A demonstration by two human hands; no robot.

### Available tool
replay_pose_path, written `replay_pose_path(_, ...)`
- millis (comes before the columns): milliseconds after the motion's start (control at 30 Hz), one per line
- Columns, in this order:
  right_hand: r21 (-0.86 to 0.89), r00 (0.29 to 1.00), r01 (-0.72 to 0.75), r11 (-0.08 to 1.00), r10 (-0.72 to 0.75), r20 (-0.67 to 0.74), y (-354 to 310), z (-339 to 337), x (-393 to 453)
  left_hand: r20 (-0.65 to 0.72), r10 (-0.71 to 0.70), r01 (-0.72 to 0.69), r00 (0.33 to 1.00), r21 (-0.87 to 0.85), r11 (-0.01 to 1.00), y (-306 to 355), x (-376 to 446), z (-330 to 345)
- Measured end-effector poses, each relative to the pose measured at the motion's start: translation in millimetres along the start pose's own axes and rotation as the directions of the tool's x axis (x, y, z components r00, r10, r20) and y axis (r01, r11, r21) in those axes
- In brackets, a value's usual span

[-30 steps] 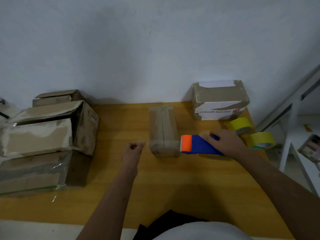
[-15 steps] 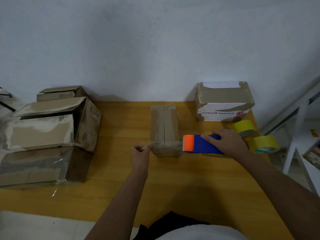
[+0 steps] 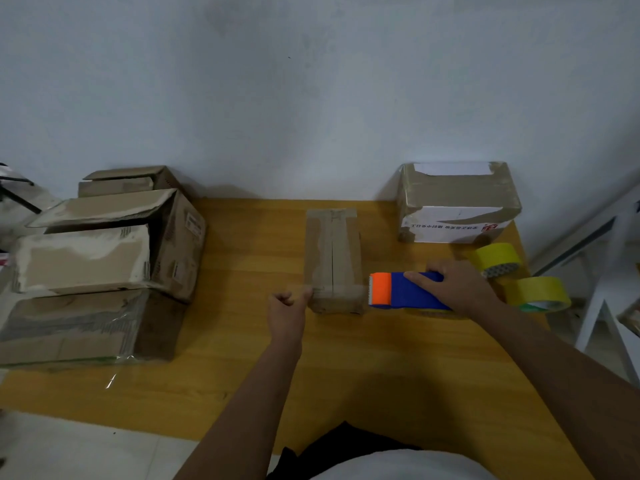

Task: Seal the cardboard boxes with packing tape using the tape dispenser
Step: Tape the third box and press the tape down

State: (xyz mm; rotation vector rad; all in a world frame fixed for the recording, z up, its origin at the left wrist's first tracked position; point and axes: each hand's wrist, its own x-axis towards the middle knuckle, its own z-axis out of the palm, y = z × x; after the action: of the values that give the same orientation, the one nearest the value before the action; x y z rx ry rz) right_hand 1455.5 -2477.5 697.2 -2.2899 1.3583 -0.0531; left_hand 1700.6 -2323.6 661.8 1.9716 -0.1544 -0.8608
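Right hand: my right hand [image 3: 457, 287] grips the blue-and-orange plastic tape dispenser [image 3: 403, 291].
Left hand: my left hand [image 3: 285, 311] pinches tape at the narrow brown cardboard box [image 3: 332, 259].
Surface: yellow wooden table [image 3: 242, 341].

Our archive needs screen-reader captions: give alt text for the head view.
A person's right hand holds a blue and orange tape dispenser beside a small cardboard box on a wooden table, while the left hand touches the box's near corner. More boxes and two yellow tape rolls sit around.
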Motion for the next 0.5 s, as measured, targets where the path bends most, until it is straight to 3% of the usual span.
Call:
replay_pose_path(333,0.052,0.999,-0.041,0.998,0.042,-0.027,-6.3,20.5,-3.1,0.037,0.04,-0.042,0.999,0.064,0.997,8.0,19.1,-10.6)
replay_pose_path(500,0.015,0.997,-0.068,0.998,0.069,-0.044,-7.9,26.0,-4.0,0.117,0.01,-0.02,0.993,0.09,0.996,13.7,25.0,-14.1)
